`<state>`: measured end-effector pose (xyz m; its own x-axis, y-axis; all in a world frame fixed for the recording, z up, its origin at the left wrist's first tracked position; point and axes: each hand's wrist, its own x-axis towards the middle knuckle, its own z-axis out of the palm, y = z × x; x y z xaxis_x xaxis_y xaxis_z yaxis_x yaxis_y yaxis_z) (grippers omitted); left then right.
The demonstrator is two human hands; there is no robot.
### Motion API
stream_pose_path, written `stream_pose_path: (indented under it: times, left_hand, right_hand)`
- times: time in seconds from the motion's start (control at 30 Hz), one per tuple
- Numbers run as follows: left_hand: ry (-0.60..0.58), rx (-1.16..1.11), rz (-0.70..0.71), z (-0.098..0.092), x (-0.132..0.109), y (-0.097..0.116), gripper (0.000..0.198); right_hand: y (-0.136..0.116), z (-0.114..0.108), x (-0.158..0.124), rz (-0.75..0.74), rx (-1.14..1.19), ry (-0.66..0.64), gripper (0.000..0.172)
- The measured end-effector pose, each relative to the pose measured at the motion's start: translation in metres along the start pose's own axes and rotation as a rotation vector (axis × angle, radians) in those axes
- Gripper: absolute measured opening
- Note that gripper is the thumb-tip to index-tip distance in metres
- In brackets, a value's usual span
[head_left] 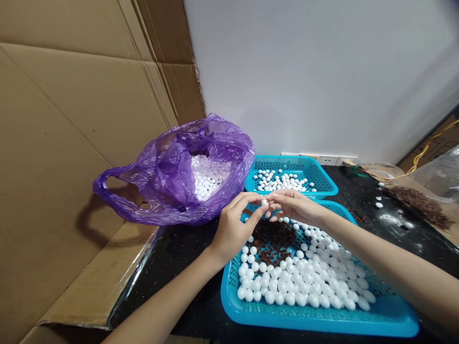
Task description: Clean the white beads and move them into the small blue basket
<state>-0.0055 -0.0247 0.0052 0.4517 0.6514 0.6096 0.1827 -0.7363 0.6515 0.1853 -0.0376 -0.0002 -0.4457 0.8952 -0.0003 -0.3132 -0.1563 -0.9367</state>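
Observation:
My left hand (pixel 234 224) and my right hand (pixel 296 205) meet above the near blue basket (pixel 308 320). Together their fingertips pinch one small white ball (pixel 264 202). The near basket holds several white balls (pixel 308 282) and a patch of dark brown bits (pixel 272 239). Behind it, a second blue basket (pixel 322 177) contains several more white balls. A purple plastic bag (pixel 168 186), open at the top and full of white balls, stands to the left of the baskets.
Large cardboard sheets (pixel 71 143) lean on the left. A black tabletop (pixel 387 215) carries stray white balls and a heap of brown bits (pixel 419 203) at the right, beside clear plastic (pixel 441 172). A wall socket (pixel 328 160) and yellow cord (pixel 419 157) sit behind.

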Motion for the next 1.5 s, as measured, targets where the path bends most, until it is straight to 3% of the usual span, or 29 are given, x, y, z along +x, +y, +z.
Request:
stream_pose_path:
  times: [0.17,0.43,0.77,0.87,1.03,1.13,1.33,1.5]
  left_hand:
    - [0.005,-0.017,-0.063,0.001,-0.001,0.001,0.011]
    - [0.011,0.008,-0.088,0.002,-0.001,-0.002,0.016]
    - [0.011,0.003,-0.1,0.001,-0.001,-0.001,0.012]
    - [0.008,-0.053,-0.127,0.002,-0.002,-0.002,0.013]
    - [0.032,-0.174,-0.164,0.003,-0.003,-0.005,0.015]
    - [0.037,-0.185,-0.172,0.004,-0.004,-0.006,0.016]
    - [0.029,-0.186,-0.156,0.004,-0.003,-0.004,0.017]
    - [0.007,-0.179,-0.102,0.002,-0.003,-0.001,0.018]
  right_hand:
    - [-0.004,-0.002,-0.003,-0.244,-0.222,0.185,0.015]
    - [-0.011,0.008,-0.015,-0.471,-0.779,0.221,0.023]
    - [-0.007,0.013,-0.015,-0.734,-1.155,0.286,0.022]
    - [-0.006,0.015,-0.015,-0.752,-1.224,0.282,0.024]
    - [-0.006,0.02,-0.016,-0.719,-1.126,0.294,0.023]
    - [-0.008,0.022,-0.015,-0.595,-0.953,0.35,0.016]
    - [-0.01,0.014,-0.01,-0.373,-0.515,0.161,0.009]
    - [-0.01,0.01,-0.013,-0.354,-0.468,0.135,0.005]
